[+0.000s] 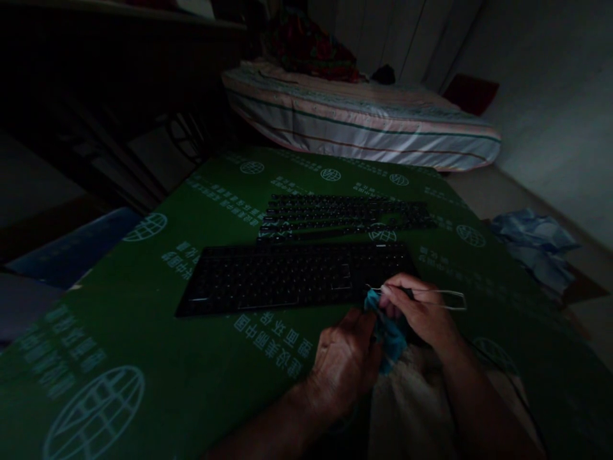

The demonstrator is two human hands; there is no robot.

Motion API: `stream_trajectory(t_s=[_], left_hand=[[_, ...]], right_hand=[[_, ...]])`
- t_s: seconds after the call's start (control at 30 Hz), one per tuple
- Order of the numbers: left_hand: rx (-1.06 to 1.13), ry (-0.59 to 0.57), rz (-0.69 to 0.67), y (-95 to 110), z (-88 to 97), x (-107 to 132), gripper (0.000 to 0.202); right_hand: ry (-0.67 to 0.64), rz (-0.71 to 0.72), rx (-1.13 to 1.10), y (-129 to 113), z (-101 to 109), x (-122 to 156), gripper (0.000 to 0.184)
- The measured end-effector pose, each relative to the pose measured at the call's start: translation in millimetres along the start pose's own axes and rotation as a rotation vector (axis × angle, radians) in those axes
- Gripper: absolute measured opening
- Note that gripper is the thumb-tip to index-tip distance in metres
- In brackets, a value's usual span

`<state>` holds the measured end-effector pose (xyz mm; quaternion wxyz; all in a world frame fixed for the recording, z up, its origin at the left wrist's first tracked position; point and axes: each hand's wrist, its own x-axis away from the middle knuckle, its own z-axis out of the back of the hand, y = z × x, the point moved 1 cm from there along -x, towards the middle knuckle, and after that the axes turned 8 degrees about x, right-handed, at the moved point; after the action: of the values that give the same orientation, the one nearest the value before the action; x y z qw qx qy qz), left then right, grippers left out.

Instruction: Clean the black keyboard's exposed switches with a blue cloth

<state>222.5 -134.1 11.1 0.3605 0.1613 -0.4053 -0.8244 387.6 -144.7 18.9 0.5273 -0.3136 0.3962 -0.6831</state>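
Note:
My right hand (421, 306) pinches a thin bent wire tool (453, 300) with a squared loop at its right end. The tool's other end pokes out left of the fingertips, close to a blue cloth (390, 338). Bunched between both hands, this cloth is gripped by my left hand (340, 358), whose fingers are curled around it. Just beyond the hands lies a black keyboard base (268, 278), its key area dotted with small light points. Behind it, rows of loose black keycaps (325, 211) are spread out on the table.
The green table cover (158, 345) carries white printed globes and characters. Past the far edge stands a bed with a striped sheet (364, 124). A crumpled blue-white fabric (534, 243) lies beyond the right edge. A dark cable (510, 377) runs beside my right forearm. The room is dim.

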Motion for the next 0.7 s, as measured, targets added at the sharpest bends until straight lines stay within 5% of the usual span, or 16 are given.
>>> stream_trajectory(t_s=[0.23, 0.43, 0.7], left_hand=[[0.314, 0.068, 0.216, -4.6, 3.0, -4.3, 0.073], [0.620, -0.029, 0.164, -3.6, 9.2, -8.7, 0.049], [0.794, 0.014, 0.213, -4.0, 4.4, -6.6, 0.070]], right_hand=[[0.017, 0.061, -0.190, 2.5, 2.6, 0.9, 0.024], [0.001, 0.101, -0.213, 1.0, 0.1, 3.4, 0.023], [-0.023, 0.089, -0.201, -0.6, 1.2, 3.4, 0.023]])
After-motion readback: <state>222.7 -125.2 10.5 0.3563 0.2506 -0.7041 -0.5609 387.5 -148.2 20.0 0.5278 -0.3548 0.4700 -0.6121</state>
